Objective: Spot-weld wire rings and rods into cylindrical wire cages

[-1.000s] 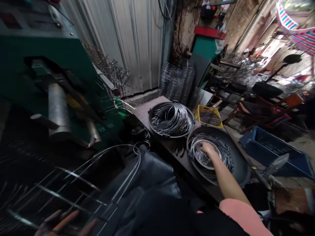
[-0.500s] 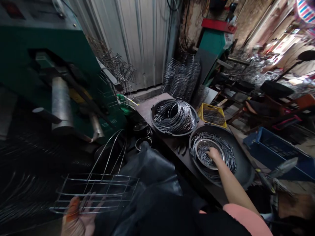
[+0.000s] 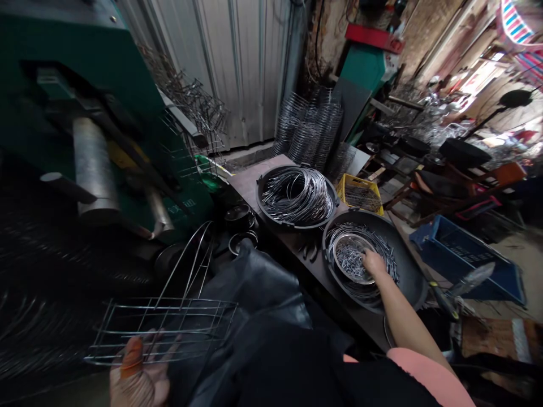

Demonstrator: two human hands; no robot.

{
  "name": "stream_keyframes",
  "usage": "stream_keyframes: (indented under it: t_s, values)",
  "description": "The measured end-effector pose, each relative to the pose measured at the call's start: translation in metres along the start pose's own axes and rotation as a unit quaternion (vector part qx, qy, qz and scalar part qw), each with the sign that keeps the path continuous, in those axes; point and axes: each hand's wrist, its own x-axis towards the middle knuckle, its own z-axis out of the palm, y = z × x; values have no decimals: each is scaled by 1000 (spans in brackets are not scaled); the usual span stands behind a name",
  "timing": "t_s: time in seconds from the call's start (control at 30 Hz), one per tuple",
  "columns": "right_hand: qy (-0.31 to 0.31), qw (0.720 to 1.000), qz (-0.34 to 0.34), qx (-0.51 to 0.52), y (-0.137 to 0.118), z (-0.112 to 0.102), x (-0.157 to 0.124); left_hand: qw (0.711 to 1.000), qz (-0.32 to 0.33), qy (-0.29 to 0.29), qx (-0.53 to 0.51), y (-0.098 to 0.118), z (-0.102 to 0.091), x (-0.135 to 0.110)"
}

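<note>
My left hand (image 3: 136,376) sits at the bottom left and holds a wire rack frame (image 3: 169,325) from below, fingers curled around its lower wires. The frame's arched wires rise toward the green machine (image 3: 85,102). My right hand (image 3: 373,262) reaches into a small metal bowl (image 3: 345,249) of short metal pieces, fingers bent down among them. That bowl sits inside a wide black pan (image 3: 409,277) ringed with wire loops. What the right fingers grip is hidden.
A second black pan (image 3: 263,186) of wire rings stands further back on the table. A yellow crate (image 3: 358,195) and stacked wire coils (image 3: 309,130) lie behind. A blue crate (image 3: 470,254) sits on the floor at right. Dark cloth (image 3: 263,316) covers my lap.
The wire frame swung from a blurred tilt into a steady flat hold in my left hand. My right hand stayed in the bowl, shifting slightly among the pieces.
</note>
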Motion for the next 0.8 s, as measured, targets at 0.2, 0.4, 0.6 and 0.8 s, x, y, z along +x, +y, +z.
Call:
stream_keyframes:
  t_s: [0.2,0.4,0.6,0.8]
  values:
    - [31,999,-26,-21,1,-14,-9,990,-60,27,-126,-1,4,0]
    - [77,920,-342,175,-109,-61,-34,982,-13,48,-182,-13,5,6]
    - [-96,715,-590,363,-301,-94,-126,970,-15,63,-234,-21,1,0]
    - [-200,646,-603,423,-377,-87,-166,961,-9,102,-257,-23,-3,4]
